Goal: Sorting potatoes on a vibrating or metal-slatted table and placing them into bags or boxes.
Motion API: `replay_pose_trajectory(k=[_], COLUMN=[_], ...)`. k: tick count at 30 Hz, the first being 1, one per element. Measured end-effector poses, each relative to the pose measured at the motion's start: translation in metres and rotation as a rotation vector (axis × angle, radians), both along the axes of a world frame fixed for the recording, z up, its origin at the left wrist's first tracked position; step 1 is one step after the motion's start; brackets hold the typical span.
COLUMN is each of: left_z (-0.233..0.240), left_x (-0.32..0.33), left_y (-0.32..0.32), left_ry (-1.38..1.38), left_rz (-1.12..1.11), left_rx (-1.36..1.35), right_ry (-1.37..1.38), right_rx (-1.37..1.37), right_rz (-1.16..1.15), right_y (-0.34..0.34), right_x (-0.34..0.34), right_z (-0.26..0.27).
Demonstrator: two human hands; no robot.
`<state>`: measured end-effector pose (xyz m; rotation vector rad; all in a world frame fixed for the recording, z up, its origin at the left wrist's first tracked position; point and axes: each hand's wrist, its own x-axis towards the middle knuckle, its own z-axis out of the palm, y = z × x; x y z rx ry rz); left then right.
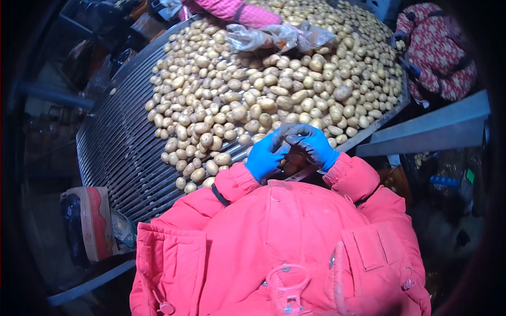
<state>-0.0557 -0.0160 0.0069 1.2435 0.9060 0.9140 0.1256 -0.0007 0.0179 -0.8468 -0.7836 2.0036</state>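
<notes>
My left hand (267,153) and my right hand (314,147) meet in front of my chest, at the near edge of a potato heap (253,102). Both wear blue work gloves with grey-coated fingers. The fingertips are curled towards each other and touch or nearly touch. Whether a small thing sits between them is hidden by the gloves. Potatoes of mixed sizes lie loosely on a slatted metal table (118,146) just beyond the hands. Below the hands, a shadowed gap shows a few brownish round things, too dark to name surely.
Across the heap reaches a co-worker's pink sleeve (241,14), near crumpled clear plastic (276,37). Another person in patterned red clothing (440,55) stands at the right rim. A metal beam (427,126) juts in from the right. A cardboard box (95,223) is at lower left.
</notes>
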Motion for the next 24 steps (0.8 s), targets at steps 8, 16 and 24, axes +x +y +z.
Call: replay_pose_trajectory(k=[8, 16, 24], left_z=[-0.006, -0.040, -0.040], left_x=[-0.003, -0.043, -0.058], left_y=[-0.021, -0.014, -0.021], left_ry=[0.197, 0.325, 0.227], left_rz=[-0.121, 0.103, 0.146], left_rx=[-0.334, -0.203, -0.259], right_ry=[-0.268, -0.887, -1.394], right_rx=[-0.140, -0.234, -0.199], right_rz=[-0.050, -0.169, -0.146], right_y=[-0.076, -0.160, -0.172], right_x=[0.142, 0.233, 0.258], right_z=[-0.014, -0.157, -0.218])
